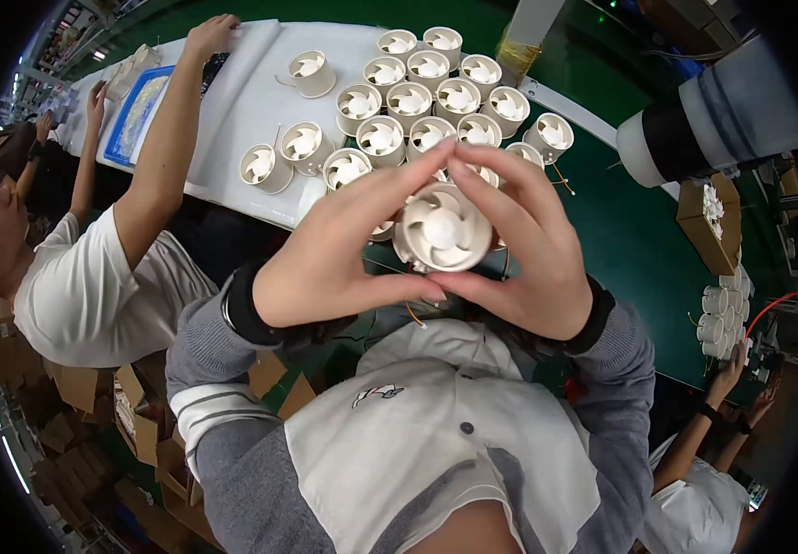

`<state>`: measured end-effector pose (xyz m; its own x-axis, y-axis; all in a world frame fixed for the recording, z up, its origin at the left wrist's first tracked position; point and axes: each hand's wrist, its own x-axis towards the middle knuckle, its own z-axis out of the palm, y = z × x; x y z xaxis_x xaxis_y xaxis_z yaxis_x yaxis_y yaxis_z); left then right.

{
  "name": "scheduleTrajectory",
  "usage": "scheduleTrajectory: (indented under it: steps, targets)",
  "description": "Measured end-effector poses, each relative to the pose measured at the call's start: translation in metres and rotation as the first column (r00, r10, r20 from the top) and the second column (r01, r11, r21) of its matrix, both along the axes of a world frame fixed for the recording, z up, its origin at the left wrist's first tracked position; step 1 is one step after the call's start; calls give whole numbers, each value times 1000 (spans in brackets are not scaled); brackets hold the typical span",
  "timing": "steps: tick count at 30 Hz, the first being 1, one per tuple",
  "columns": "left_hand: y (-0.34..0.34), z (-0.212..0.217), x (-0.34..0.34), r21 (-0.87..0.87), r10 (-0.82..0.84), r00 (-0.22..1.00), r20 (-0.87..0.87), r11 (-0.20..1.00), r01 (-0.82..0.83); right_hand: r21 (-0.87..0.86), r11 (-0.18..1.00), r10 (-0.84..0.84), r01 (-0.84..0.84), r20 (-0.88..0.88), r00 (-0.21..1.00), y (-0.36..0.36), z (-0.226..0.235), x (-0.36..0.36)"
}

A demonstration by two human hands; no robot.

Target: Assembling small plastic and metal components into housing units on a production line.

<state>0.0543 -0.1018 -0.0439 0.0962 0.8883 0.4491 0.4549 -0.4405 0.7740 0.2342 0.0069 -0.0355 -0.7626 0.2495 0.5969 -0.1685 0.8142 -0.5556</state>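
A round white fan (442, 227) with curved blades faces up between my two hands, above the table's near edge. My left hand (339, 238) curves round its left side and my right hand (535, 242) round its right side. The fingertips of both hands meet at the fan's far rim, and the thumbs come together at its near side. Thin wires show below the fan. Just beyond my fingers stands a cluster of similar white fans (409, 100), several of them partly hidden by my hands.
More white fans, such as one (307, 73), stand apart on the white sheet (260, 88). At left, a co-worker's arm (161, 148) reaches over the table near a blue tray (126, 125). A large white cylinder (736, 102) juts in at right, above an open carton (694, 226). Another person works at lower right.
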Motion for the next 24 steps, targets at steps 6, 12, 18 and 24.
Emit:
scheduleTrajectory:
  steps: [6,12,18,24]
  targets:
    - [5,-11,-49,-122,282,943,175,957,-264,4,994,109,-108,-24,994,3,0,-6]
    - [49,-34,-157,-108,599,679,-425,711,-695,110,993,-61,51,88,994,0,-26,60]
    - [68,-54,-179,-211,401,593,-698,677,-705,-90,896,-387,434,322,864,46,-50,113]
    - [70,-18,-154,-38,594,649,-475,723,-689,0,764,-562,645,492,665,151,-92,112]
